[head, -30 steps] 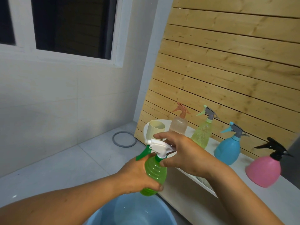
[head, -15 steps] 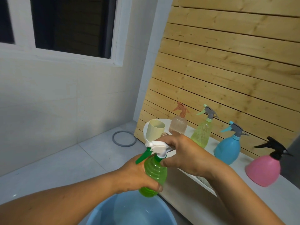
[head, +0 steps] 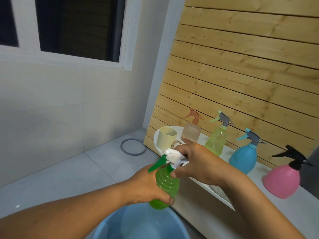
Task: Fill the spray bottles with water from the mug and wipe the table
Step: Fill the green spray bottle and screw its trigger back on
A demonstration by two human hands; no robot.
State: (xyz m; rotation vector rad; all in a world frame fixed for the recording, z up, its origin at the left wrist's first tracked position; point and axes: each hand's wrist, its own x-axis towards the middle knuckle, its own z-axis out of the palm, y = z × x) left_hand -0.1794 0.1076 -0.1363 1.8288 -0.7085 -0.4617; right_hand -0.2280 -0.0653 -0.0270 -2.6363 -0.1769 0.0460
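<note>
Green ribbed plastic, see-through: spray bottle [head: 166, 186] held upright in the air above the blue basin [head: 141, 223], just off the near edge of the white table [head: 309, 200]. Left hand [head: 146, 185] wrapped round the belly, fingers curled under the lower bulge; right hand [head: 198, 163] closed over the white spray head [head: 173, 156], thumb at the green collar, looks placed for twisting the top. Probably light and thin-walled, likely to give under a hard squeeze, so best held where the left hand sits, on the ribs, which ought to stop slipping if wet; turning force best put on the collar rather than the thin trigger. Water level inside not readable. Basin below holding what looks like clear water, shallow. Further out on the table, cream mug [head: 166, 139] standing upright at the far end, contents hidden from this angle. Beside it a row against the wooden slat wall [head: 241, 66]: clear pinkish bottle [head: 190, 133], yellow bottle [head: 216, 140], blue bottle [head: 244, 156], pink bottle [head: 283, 180] with black head, all upright, tops on, fill not tellable. Grey ring [head: 133, 147] lying on the floor by the wall. Some spill risk when the top comes free, hence sensible to keep over the basin.
</note>
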